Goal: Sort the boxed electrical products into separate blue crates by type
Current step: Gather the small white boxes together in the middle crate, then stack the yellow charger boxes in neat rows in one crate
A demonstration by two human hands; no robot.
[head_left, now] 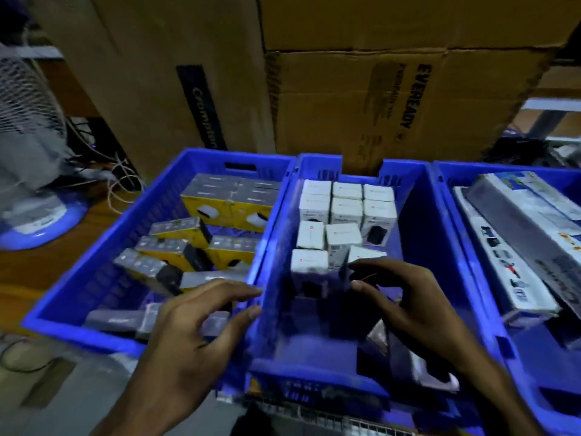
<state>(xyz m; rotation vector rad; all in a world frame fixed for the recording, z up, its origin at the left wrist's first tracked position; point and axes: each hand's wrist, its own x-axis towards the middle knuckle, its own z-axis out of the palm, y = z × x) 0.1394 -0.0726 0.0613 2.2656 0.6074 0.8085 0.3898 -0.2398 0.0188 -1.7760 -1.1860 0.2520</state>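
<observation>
White cardboard product boxes (pixel 345 212) stand in rows in the middle blue plastic crate (pixel 418 234), between the crate of yellow boxes (pixel 226 209) and the crate of long boxes (pixel 515 240). From the head view, left hand (pixel 201 335) hovers, fingers spread, empty; right hand's (pixel 405 294) fingers hang loosely curled beside one tilted white box (pixel 364 254) and could topple it

A stockroom: stacked cardboard cartons (pixel 393 99) behind blue crates (pixel 418 215) of boxed goods.

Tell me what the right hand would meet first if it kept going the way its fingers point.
Likely the small white box in the middle crate: the right hand points left and slightly away, fingertips just short of it. Depth is unclear.
</observation>
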